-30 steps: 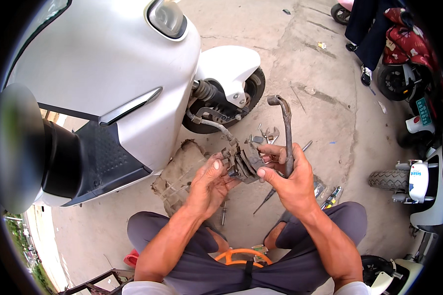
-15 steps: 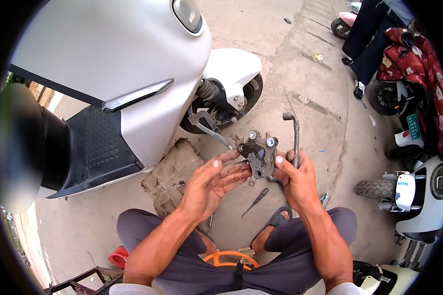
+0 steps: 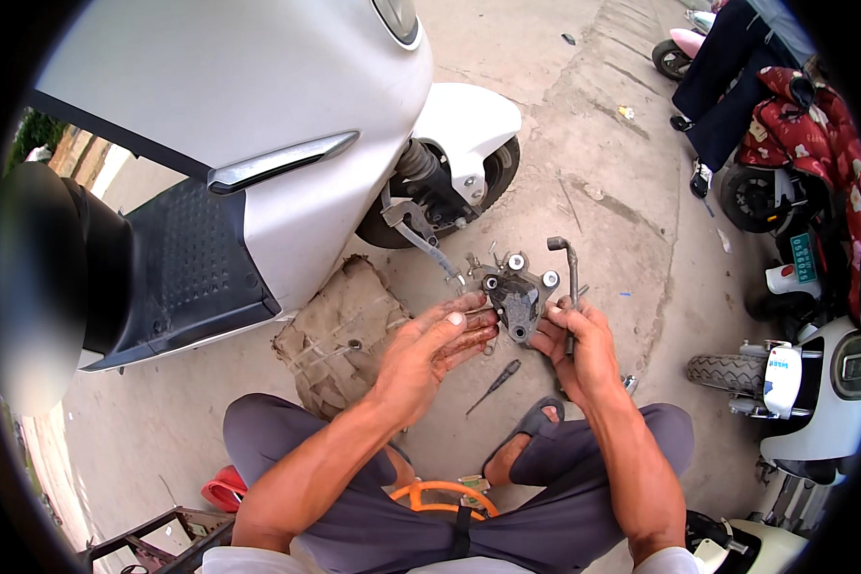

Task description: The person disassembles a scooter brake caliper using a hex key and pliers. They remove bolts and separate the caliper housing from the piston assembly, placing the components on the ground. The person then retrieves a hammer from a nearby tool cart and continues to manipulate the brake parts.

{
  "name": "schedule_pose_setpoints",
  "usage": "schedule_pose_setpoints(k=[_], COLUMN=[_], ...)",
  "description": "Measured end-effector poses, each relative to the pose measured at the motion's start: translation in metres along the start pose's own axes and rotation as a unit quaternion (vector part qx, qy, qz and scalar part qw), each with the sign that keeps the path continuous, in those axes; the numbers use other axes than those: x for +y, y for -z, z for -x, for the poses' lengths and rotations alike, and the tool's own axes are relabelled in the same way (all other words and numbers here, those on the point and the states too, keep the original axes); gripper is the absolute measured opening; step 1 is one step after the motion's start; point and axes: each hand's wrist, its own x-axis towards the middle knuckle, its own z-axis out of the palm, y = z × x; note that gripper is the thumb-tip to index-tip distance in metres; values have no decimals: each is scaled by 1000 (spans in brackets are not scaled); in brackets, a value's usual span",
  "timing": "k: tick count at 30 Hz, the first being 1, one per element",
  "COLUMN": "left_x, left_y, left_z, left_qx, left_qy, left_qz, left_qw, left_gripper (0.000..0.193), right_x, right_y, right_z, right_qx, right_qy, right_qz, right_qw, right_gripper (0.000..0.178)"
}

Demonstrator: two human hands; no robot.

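Observation:
A dark, dirty brake caliper with two bright round bosses is held up between my hands. My left hand has blackened fingers reaching along the caliper's left side, its thumb raised; the fingertips are partly hidden there. My right hand is closed around an L-shaped socket wrench, which points upward. Its fingers also touch the caliper's right edge. A grey brake hose runs from the front wheel toward the caliper.
A white scooter stands at the left, its front wheel near my hands. A dirty cardboard sheet and a screwdriver lie on the ground. Parked scooters and a standing person are at the right.
The caliper has turned so its flatter face shows more, and it has shifted slightly right in view. The wrench stays in my right hand.

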Motion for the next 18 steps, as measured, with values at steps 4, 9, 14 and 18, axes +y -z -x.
schedule_pose_setpoints(k=[4,9,14,18], left_x=[-5,-6,-23,-33], left_y=[0,-5,2,5], left_z=[-3,-7,-17,-24], left_qx=[18,9,-2,84], left_qy=[7,-10,-66,12], left_qz=[-38,-78,-164,-117], left_qw=[999,997,984,989], left_gripper=[52,51,47,49], right_x=[-5,0,-2,-4], right_y=[-15,-12,-13,-12], right_z=[3,-4,-6,-4], right_qx=[-25,-5,-3,-8], right_qy=[-9,-5,-28,-59], right_qz=[14,58,21,35], right_qw=[1000,998,999,998], right_gripper=[35,43,43,46])
